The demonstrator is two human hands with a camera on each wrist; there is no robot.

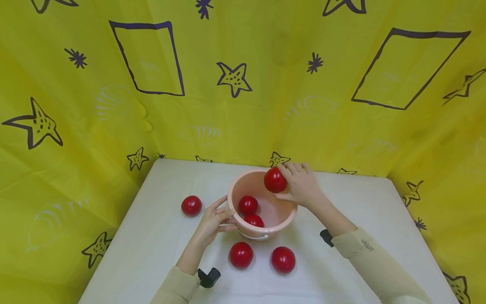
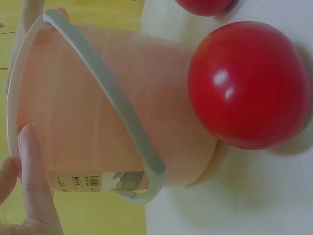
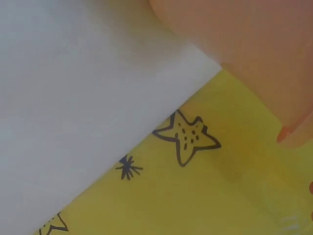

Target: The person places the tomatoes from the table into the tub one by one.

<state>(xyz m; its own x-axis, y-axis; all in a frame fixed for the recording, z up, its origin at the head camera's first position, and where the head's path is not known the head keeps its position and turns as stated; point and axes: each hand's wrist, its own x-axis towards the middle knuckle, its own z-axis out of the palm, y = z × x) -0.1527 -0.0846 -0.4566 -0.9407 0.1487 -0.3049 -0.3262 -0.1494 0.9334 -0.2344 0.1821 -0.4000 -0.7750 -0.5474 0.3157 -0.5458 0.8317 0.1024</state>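
A pale pink bucket stands tilted toward me on the table, two red tomatoes lying inside; one is this tomato. My left hand grips the bucket's left side, thumb at the rim and fingers along the outer wall. Over the bucket's mouth, my right hand holds another tomato between thumb and fingers. In the left wrist view, the grey-white handle hangs down across the bucket wall above a printed label. The right wrist view shows only part of the bucket, not the held tomato.
On the white table, one tomato lies left of the bucket. Two more, a left tomato and a right tomato, lie in front of it. A yellow curtain with starfish drawings surrounds the table's back and sides.
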